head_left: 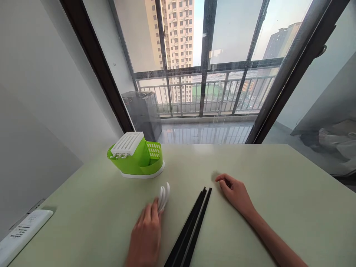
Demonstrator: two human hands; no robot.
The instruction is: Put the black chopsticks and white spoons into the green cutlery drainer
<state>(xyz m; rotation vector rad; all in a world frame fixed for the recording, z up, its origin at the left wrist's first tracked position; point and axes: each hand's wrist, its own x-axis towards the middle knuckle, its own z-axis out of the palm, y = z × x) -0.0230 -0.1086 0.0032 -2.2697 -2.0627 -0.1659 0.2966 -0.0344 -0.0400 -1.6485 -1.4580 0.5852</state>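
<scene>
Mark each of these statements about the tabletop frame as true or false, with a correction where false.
1. The left hand touches the white spoons. True.
2. The right hand grips the black chopsticks. False: it rests on the table beside them, apart from them.
3. The green holder stands beyond the spoons, toward the window. True.
4. The chopsticks stand inside the holder. False: they lie flat on the table between the hands.
5. A white remote lies at the table's left edge. True.

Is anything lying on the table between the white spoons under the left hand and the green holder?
Nothing visible. The left hand touches the white spoons; bare table separates them from the green holder. The black chopsticks lie off to the right.
</scene>
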